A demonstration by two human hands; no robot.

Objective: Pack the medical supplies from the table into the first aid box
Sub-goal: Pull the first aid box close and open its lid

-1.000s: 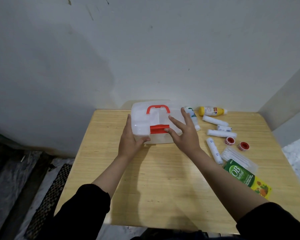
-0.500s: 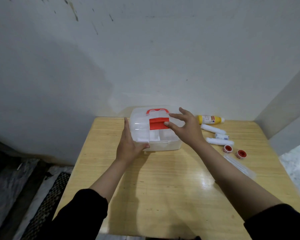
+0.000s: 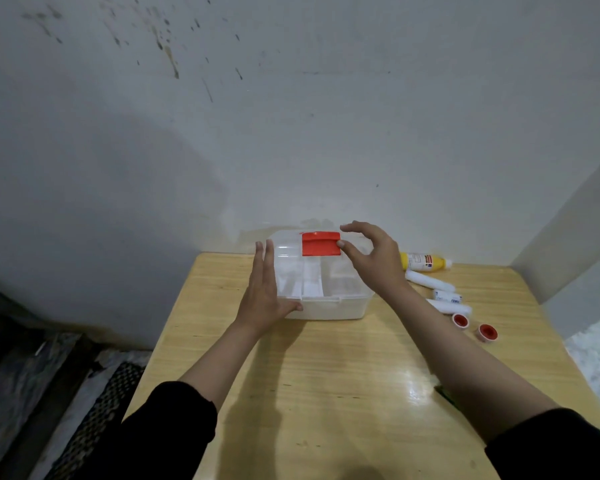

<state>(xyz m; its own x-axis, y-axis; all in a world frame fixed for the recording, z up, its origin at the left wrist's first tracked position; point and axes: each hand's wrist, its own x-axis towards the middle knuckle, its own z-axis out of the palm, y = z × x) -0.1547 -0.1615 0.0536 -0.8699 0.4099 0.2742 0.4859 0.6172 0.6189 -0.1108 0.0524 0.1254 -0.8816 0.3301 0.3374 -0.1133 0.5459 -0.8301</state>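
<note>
First aid box [image 3: 323, 292]: translucent plastic, at the far edge of the wooden table [image 3: 326, 375], against the wall. Lid [image 3: 284, 251] raised, red latch [image 3: 321, 243] at its upper edge; divided tray visible beneath.

Right hand [image 3: 371, 258]: thumb and forefinger curled apart around the latch's right end; actual pinch cannot be confirmed. Judged: lifting the lid by the latch, since it gives the best purchase.

Left hand [image 3: 264, 292]: fingers straight and spread flat against the box's left side, thumb on the front rim. Nothing grasped. Judged: bracing, so the light box does not slide or tip as the lid swings.

Supplies lie unpacked to the right, near the box: yellow bottle [image 3: 423, 262], white bandage rolls [image 3: 440, 292], two red-cored tape rolls [image 3: 473, 326]. Packing not yet begun.
</note>
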